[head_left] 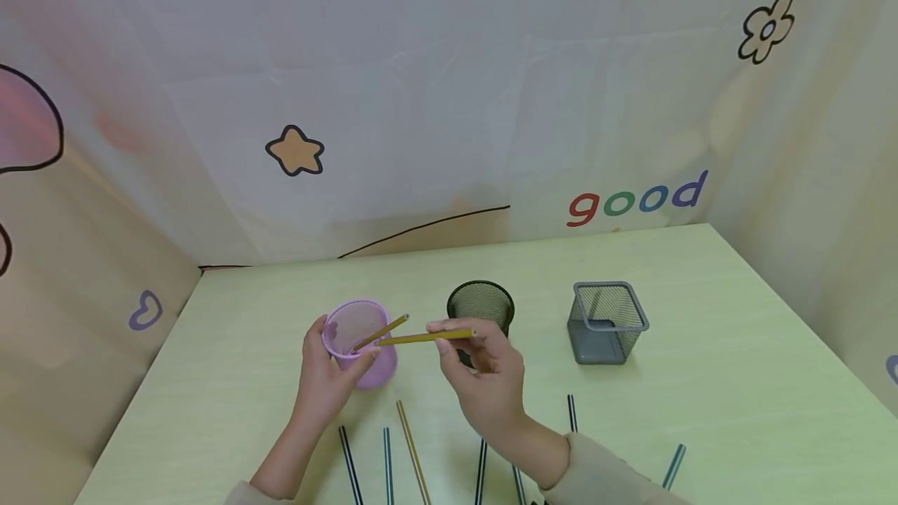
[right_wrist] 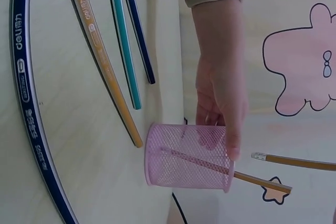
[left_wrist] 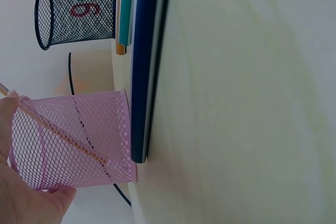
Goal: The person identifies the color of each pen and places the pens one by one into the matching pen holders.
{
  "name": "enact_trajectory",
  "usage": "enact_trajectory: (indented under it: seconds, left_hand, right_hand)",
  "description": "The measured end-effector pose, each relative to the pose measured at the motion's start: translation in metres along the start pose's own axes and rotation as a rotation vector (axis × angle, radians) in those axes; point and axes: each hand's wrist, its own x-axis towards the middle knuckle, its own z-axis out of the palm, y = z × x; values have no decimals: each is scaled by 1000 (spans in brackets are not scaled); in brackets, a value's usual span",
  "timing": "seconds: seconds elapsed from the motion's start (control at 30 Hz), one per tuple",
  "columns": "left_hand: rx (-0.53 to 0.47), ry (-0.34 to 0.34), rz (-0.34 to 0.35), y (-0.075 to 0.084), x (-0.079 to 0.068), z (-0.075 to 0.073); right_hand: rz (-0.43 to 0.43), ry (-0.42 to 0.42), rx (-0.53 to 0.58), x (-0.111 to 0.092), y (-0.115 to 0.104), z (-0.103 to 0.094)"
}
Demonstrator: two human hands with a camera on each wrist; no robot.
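My left hand (head_left: 326,380) grips a pink mesh pencil cup (head_left: 379,369) at the left, thumb near its rim and fingers round the far side. One yellow pencil (left_wrist: 63,135) leans inside the cup, its upper end sticking out past the rim. Between thumb and fingers, my right hand (head_left: 494,384) pinches a second yellow pencil (head_left: 414,338), held almost level. In the right wrist view that pencil's metal-banded end (right_wrist: 259,156) is just outside the cup's mouth; in the head view it overlaps the rim.
Behind the right hand stands a black round mesh cup (head_left: 480,298), with a grey square mesh holder (head_left: 599,345) farther right. Along the front of the table lie several pencils, including a yellow one (head_left: 412,450), a dark blue one (head_left: 351,466) and a teal one (head_left: 388,466).
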Motion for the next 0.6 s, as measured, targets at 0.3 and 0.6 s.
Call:
enact_trajectory:
  seconds: [0.3, 0.6]
  left_hand:
    - [-5, -2, 8, 0, 0, 0]
    - [-7, 2, 11, -2, 2, 0]
  right_hand:
    - [4, -6, -23, -7, 6, 4]
    - [10, 4, -13, -8, 9, 3]
